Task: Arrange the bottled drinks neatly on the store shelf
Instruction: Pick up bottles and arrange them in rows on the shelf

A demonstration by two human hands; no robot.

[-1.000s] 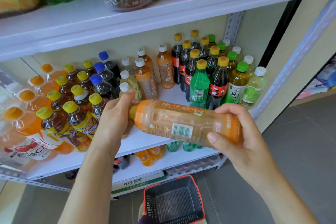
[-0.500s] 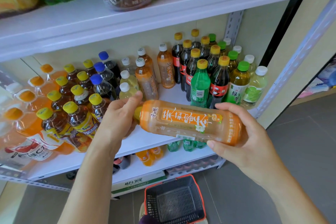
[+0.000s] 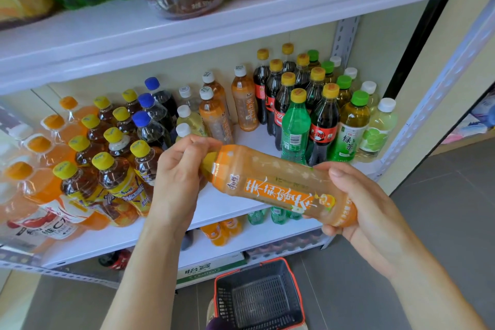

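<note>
Down on the floor by the person's feet sits a grey shopping basket with a red rim, nothing in it that I can see. Above it both arms reach out and hold one orange tea bottle lying on its side in the air, just in front of the middle shelf and not touching it. The left hand is curled round the neck and cap end, the right hand wraps the base with the thumb laid across the top. A second ago the barcode side faced up; now the bottle has been rolled about its length so the orange front label with its white characters faces up, and the cap end has risen a little toward the shelf while the base dips to the right. To me that reads as checking and turning the label before standing the bottle up, so the placing itself is not yet done. Just behind it lies a bare patch of shelf board, with two white-capped orange tea bottles of the same look beyond, which seems the likely row. Left of them crowd yellow-capped tea bottles; to the right stand a green soda bottle and cola bottles.
</note>
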